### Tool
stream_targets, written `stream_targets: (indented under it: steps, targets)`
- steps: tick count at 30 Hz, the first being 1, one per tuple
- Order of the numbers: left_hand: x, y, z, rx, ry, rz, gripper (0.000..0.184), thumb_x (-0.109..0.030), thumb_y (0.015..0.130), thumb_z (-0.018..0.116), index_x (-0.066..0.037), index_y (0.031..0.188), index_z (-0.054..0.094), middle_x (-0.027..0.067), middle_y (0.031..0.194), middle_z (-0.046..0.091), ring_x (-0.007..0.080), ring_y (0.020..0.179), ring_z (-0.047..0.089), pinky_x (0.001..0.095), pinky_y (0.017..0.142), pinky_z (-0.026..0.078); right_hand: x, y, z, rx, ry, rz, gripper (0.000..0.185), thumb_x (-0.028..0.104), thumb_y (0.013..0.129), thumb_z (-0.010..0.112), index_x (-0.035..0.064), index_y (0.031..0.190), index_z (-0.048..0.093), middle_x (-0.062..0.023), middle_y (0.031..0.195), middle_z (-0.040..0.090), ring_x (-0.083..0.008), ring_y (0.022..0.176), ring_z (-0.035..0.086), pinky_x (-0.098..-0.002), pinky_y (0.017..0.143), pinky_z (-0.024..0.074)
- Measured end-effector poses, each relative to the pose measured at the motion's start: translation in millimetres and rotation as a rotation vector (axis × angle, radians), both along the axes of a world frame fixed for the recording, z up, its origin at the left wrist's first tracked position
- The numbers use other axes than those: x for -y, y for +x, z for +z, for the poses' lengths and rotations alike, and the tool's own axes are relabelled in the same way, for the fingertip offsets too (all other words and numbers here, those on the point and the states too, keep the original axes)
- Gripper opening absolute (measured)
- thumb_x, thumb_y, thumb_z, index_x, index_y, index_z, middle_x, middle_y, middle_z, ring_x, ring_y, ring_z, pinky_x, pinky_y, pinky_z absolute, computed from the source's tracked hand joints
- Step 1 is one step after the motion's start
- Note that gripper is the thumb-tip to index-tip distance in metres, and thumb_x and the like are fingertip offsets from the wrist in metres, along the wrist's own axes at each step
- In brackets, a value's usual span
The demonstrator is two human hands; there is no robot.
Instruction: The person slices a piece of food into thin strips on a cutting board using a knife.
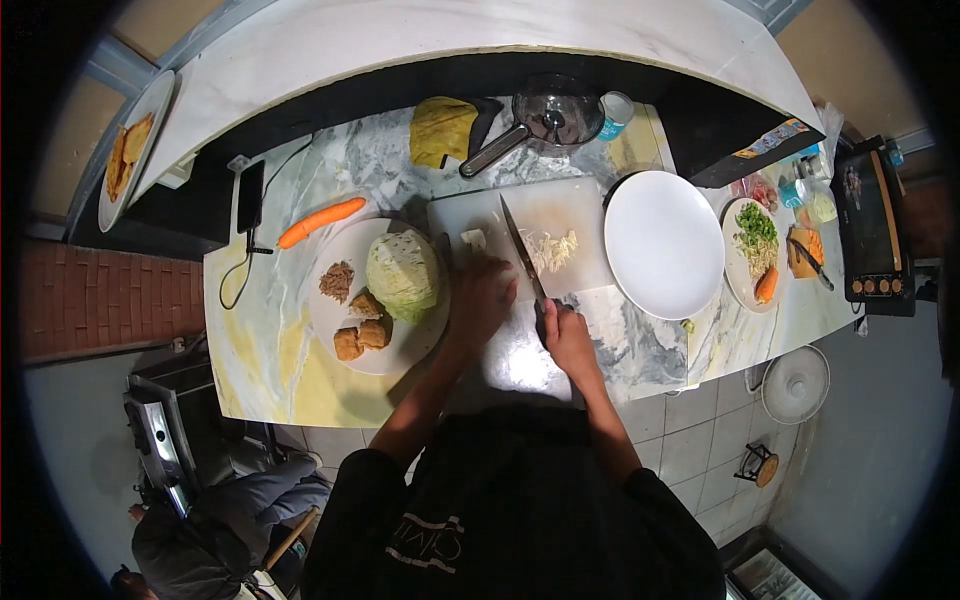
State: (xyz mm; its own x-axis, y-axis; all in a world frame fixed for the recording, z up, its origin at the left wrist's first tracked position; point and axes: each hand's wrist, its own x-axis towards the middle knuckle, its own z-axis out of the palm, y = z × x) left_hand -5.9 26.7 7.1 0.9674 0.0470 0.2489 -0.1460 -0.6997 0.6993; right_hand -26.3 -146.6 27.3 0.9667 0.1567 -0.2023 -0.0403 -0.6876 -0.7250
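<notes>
My right hand [568,338] is wrapped around the handle of a kitchen knife [522,245]. Its blade points away from me over a white cutting board [570,197]. To the right of the blade lies a small heap of pale, thinly cut strips [553,250]. My left hand [484,290] is low over the board's left part, fingers bent; what they hold, if anything, is hidden. Just past those fingertips sits a small white chunk [474,239]. Left of that hand, a large plate [330,240] carries a cut cabbage [402,275], fried brown pieces [361,338] and a brown shredded heap [336,281].
A carrot [321,222] lies beyond the large plate. A white plate [664,245] overlaps the board's right side; farther right is a plate of chopped vegetables [757,245]. A dark pan [556,110] and a yellow cloth [440,131] lie behind. Another person [215,530] is at lower left.
</notes>
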Motion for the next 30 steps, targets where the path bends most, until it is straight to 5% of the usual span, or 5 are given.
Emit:
stream_targets:
  steps: [13,24,27,29,30]
  targets:
    - [4.2,4.2,21.2,-0.041,-0.34,0.0,0.021,-0.009,0.082,0.07,0.002,0.1,0.067,0.0158,0.091,0.068,0.023,0.075,0.066,0.0322,0.068,0.053,-5.9,-2.0,9.8,-0.037,0.185,-0.005,0.045,0.027,0.103,0.038,-0.0079,0.08,0.056,-0.033,0.076,0.056,-0.053,0.079,0.053,-0.0522,0.065,0.0415]
    - [5.0,2.9,24.9,-0.174,-0.514,0.022,0.022,-0.016,0.087,0.068,0.001,0.101,0.069,0.0111,0.089,0.071,0.0159,0.073,0.064,0.0288,0.066,0.05,-3.6,-4.4,4.6,-0.027,0.212,-0.01,0.049,0.029,0.103,0.037,-0.0085,0.077,0.054,-0.0326,0.07,0.052,-0.0525,0.073,0.052,-0.0511,0.064,0.0412]
    - [3.3,2.3,23.4,-0.225,-0.581,0.012,0.023,-0.018,0.089,0.067,0.001,0.102,0.069,0.0087,0.087,0.071,0.0125,0.074,0.063,0.0269,0.067,0.048,-0.5,-4.5,0.5,0.008,0.223,0.03,0.056,0.034,0.104,0.034,-0.0072,0.07,0.05,-0.0253,0.057,0.05,-0.0414,0.054,0.054,-0.0456,0.055,0.042]
    - [0.8,1.9,23.1,-0.242,-0.621,-0.004,0.023,-0.019,0.09,0.066,0.001,0.102,0.069,0.0073,0.086,0.071,0.0104,0.075,0.062,0.0261,0.067,0.048,1.2,-5.7,4.4,-0.319,0.452,-0.022,0.062,0.045,0.105,0.026,0.0038,0.061,0.04,-0.0077,0.045,0.042,-0.0169,0.034,0.038,-0.0309,0.036,0.0355]
    - [-0.5,1.6,24.9,-0.336,-0.704,-0.007,0.024,-0.019,0.091,0.066,0.001,0.103,0.069,0.0057,0.085,0.071,0.009,0.075,0.061,0.0257,0.068,0.048,2.0,-5.6,5.8,-0.318,0.453,-0.023,0.062,0.045,0.105,0.026,0.0038,0.061,0.04,-0.0077,0.045,0.042,-0.0169,0.034,0.038,-0.0309,0.036,0.0355]
